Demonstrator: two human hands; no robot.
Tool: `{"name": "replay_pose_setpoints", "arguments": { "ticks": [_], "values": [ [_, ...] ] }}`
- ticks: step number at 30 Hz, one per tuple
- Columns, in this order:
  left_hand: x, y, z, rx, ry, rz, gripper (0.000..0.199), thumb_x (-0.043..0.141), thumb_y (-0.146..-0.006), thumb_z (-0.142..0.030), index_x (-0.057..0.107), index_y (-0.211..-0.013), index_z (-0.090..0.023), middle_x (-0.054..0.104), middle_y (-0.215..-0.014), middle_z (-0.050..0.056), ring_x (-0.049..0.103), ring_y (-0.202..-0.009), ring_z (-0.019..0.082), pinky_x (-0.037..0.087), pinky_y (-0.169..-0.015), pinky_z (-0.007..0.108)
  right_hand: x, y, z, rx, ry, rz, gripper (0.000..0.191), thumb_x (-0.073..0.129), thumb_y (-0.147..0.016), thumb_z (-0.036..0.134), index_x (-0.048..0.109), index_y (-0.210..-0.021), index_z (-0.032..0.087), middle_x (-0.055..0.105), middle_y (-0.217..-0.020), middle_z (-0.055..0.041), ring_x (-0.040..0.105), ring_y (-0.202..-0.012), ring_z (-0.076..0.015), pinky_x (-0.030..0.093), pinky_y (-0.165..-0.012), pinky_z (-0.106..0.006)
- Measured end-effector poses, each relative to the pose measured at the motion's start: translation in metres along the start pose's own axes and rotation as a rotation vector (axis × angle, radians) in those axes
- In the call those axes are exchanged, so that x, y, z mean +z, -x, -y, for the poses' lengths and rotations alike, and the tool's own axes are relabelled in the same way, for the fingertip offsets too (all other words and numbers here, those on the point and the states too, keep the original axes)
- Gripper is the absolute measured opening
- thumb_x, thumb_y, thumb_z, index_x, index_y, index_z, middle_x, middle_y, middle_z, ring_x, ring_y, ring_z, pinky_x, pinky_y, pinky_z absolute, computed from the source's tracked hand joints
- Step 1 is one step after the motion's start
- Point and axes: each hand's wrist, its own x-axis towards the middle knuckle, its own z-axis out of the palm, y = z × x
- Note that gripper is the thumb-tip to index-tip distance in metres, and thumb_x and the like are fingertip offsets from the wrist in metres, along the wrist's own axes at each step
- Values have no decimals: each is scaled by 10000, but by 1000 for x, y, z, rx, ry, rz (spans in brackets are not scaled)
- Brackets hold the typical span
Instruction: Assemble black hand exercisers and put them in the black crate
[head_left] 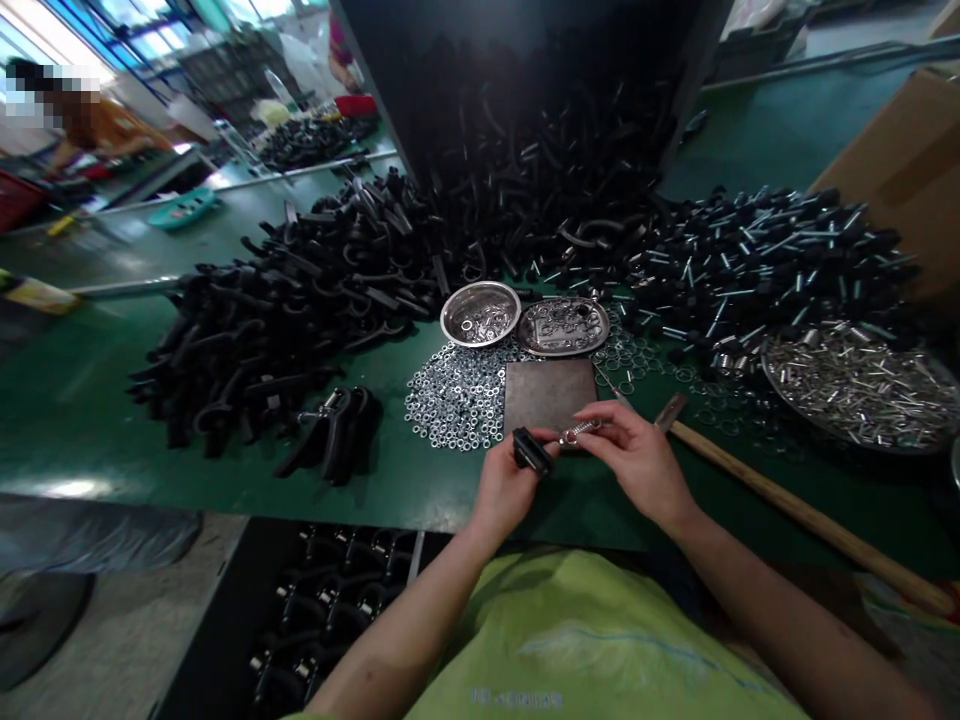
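Observation:
My left hand (504,490) is closed round a black plastic part (532,452), held just above the bench near its front edge. Between the fingertips of my right hand (637,455) is a small metal spring (583,430). Its left end meets a small shiny metal piece at the black part; whether they are joined I cannot tell. Under and behind both hands lies a flat metal block (547,390). Left of the block spreads a heap of small nuts (454,400). A hammer (787,505) with a wooden handle rests right of my right hand.
Black curved handles (300,300) form a large pile on the left and back. Behind the block stand a round metal bowl (480,288) and an oval tray (564,352). Black-headed bolts (750,260) and a bowl of metal pins (862,390) lie right. Another person (112,130) works far left.

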Motion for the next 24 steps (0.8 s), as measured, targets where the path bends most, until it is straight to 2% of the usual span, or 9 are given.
{"name": "replay_pose_setpoints", "arguments": {
  "ticks": [3, 5, 7, 10, 13, 18, 20, 22, 24],
  "values": [
    [7, -7, 9, -291, 289, 103, 333, 747, -663, -379, 583, -839, -149, 549, -628, -26, 428, -452, 48, 316, -415, 158, -4, -3, 7, -156, 181, 3, 98, 638, -790, 254, 666, -881, 231, 609, -1009, -46, 620, -900, -192, 524, -814, -363],
    [12, -11, 12, -456, 458, 167, 358, 778, -628, -337, 533, -811, -150, 442, -572, -66, 320, -419, 14, 228, -390, 123, -5, -4, 12, -213, 230, 27, 104, 617, -811, 240, 663, -903, 246, 605, -993, -49, 608, -929, -201, 526, -819, -374],
    [17, -15, 14, -531, 536, 210, 367, 789, -605, -294, 506, -790, -151, 398, -568, -75, 293, -431, 5, 203, -394, 107, -4, -4, 17, -249, 251, 45, 107, 607, -821, 238, 657, -914, 252, 609, -988, -53, 606, -935, -206, 529, -814, -376],
    [21, -18, 13, -529, 544, 251, 344, 773, -600, -260, 489, -761, -154, 385, -573, -72, 290, -447, 11, 193, -398, 111, -1, -5, 23, -302, 338, 59, 111, 593, -827, 218, 658, -908, 257, 631, -966, -47, 610, -930, -205, 518, -826, -374],
    [24, -19, 12, -463, 474, 268, 305, 743, -617, -253, 479, -744, -166, 354, -556, -80, 282, -454, 25, 193, -403, 130, 1, -6, 24, -334, 479, 94, 171, 550, -832, 166, 670, -914, 256, 651, -978, -44, 618, -924, -197, 506, -824, -352],
    [21, -16, 6, -311, 55, 272, 370, 765, -617, -370, 546, -838, -169, 430, -605, -60, 341, -468, 45, 234, -396, 166, 1, -12, 15, -261, 509, 143, 196, 520, -830, 152, 679, -915, 230, 652, -981, -51, 621, -919, -187, 495, -813, -322],
    [16, -14, 2, -321, -46, 346, 423, 761, -625, -424, 560, -896, -168, 434, -607, -60, 339, -455, 47, 240, -389, 173, -7, -19, 7, -174, 435, 175, 175, 542, -830, 192, 670, -947, 219, 661, -935, -42, 630, -876, -180, 499, -791, -318],
    [10, -14, -1, -375, -16, 431, 453, 741, -652, -446, 544, -960, -178, 384, -565, -84, 299, -429, 41, 219, -385, 170, -22, -31, -3, -97, 405, 220, 210, 530, -849, 243, 655, -1016, 221, 673, -908, -32, 635, -825, -173, 504, -753, -317],
    [5, -14, -1, -415, 84, 474, 463, 725, -676, -448, 509, -996, -192, 348, -537, -103, 273, -416, 39, 204, -391, 164, -45, -47, -12, -103, 548, 178, 206, 511, -858, 252, 667, -988, 217, 672, -890, -37, 621, -824, -182, 491, -757, -335]
  ]
}}
